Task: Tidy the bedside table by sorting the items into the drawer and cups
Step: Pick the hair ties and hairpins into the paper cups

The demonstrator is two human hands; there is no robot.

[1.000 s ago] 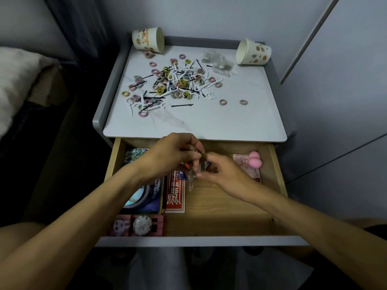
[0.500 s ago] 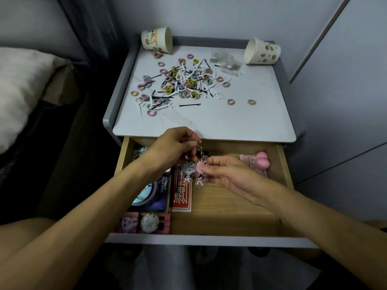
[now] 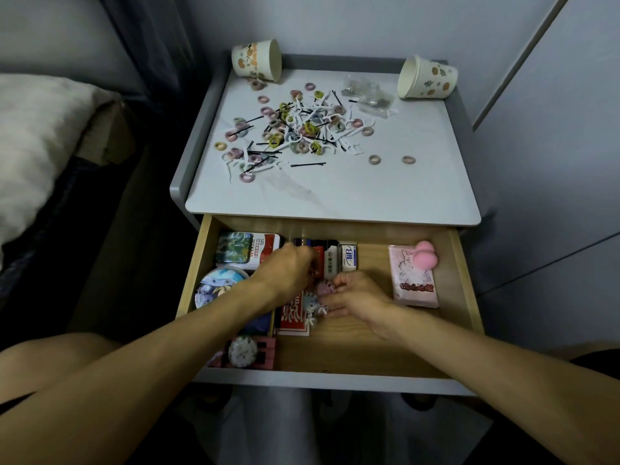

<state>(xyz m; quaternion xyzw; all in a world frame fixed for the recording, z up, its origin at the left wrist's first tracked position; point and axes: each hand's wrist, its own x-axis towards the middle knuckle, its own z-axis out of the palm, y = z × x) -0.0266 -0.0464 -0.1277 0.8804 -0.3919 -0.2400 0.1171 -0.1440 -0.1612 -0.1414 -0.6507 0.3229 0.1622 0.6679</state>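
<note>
A small charm [image 3: 313, 305], blurred and partly covered by both hands, lies low in the open drawer [image 3: 362, 344] over a red card box [image 3: 293, 317]; its pale figure and a pinkish round piece can be made out, little more. The left hand [image 3: 285, 273] curls over its upper end, fingers pinched on what may be the charm's ring, though the knuckles hide the contact. The right hand [image 3: 355, 297] has its fingers closed lightly on the pinkish piece from the right. Around them in the drawer: a round badge [image 3: 218, 286] and a picture tin [image 3: 235, 248] at the left, half hidden by the left forearm; small boxes [image 3: 347, 256] at the back, their print too small to read; a pink packet [image 3: 414, 280] with a pink blob [image 3: 426, 258] on its top corner at the right; a pink item with a white disc [image 3: 243, 352] at the front left, cut by the arm. Above, on the desk [image 3: 369, 196], hair ties, black pins and white picks lie in one tangled heap [image 3: 295, 129], with two ties [image 3: 391, 159] apart to the right. Clear bags [image 3: 369, 95] sit near the back, contents unclear. Two paper cups lie tipped on their sides at the back corners, the left cup [image 3: 256, 60] with ties at its mouth, the right cup [image 3: 427, 78] opening toward the bags. A bed [image 3: 37, 135] edge shows at far left.
</note>
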